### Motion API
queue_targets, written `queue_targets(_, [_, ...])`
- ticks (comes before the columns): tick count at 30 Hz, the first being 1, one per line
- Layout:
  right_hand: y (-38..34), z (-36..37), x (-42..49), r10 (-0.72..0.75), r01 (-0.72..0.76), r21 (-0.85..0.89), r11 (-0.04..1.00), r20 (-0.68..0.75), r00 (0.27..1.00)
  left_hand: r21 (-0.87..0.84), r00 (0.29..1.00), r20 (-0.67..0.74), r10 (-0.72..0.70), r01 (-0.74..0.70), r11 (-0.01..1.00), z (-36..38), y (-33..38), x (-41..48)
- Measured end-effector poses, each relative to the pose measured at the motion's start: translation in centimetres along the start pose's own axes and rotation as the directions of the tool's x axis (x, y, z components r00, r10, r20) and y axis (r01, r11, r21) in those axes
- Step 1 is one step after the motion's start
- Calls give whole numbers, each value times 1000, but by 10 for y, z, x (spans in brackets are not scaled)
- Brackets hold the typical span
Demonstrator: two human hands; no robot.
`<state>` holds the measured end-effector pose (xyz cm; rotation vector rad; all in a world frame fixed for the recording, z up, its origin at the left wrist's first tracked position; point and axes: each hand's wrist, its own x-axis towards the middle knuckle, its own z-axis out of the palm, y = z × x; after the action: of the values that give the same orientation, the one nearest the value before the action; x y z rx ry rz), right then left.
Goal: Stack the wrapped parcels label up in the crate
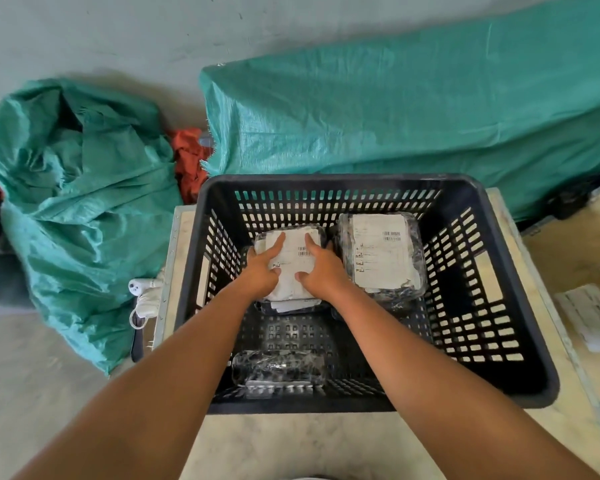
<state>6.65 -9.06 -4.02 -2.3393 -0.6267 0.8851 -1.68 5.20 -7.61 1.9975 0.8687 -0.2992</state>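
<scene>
A black slotted crate (520, 341) stands on a pale table. Inside at the back left lies a stack of wrapped parcels (293, 252), the top one label up. My left hand (262, 268) and my right hand (321, 268) both rest flat on that top parcel, thumbs toward each other, fingers spread over the white label. Beside it at the back right lies another stack of wrapped parcels (381, 251), its label facing up too. A third wrapped parcel (279, 368) lies at the crate's near wall with dark wrap showing and no label visible.
A crumpled green woven sack (84, 202) sits on the floor to the left, a long green-covered bundle (413, 116) behind the crate. Red cloth (189, 161) lies between them. A white cord and plug (146, 296) hang at the table's left edge. Papers (593, 317) lie at right.
</scene>
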Motion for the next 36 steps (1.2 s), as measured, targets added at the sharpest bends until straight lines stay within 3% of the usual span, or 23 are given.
queue_targets(18, [0, 1, 2, 43, -42, -42, 998, 31, 999, 18, 998, 44, -45, 45, 999, 1, 7, -7])
queue_targets(22, [-7, -6, -9, 46, -46, -4, 999, 22, 999, 193, 996, 31, -80, 72, 978, -14, 27, -18])
queue_targets(26, [-6, -23, -36, -70, 70, -1, 998, 14, 997, 189, 992, -60, 115, -101, 977, -40, 53, -44])
queue_targets(28, [2, -34, -53, -105, 101, 55, 993, 73, 992, 203, 969, 28, 244, -245, 948, -51, 55, -71])
queue_targets(30, [14, -43, -69, -75, 53, 100, 994, 227, 971, 257, 937, 197, 289, -334, 907, -57, 48, -101])
queue_targets(33, [29, -44, -89, -29, 3, 59, 998, 434, 900, 326, 906, 361, 223, -347, 880, -62, 31, -139])
queue_targets(36, [31, -40, -100, -89, 63, 67, 996, 530, 843, 348, 883, 434, 176, -345, 872, -62, 19, -160])
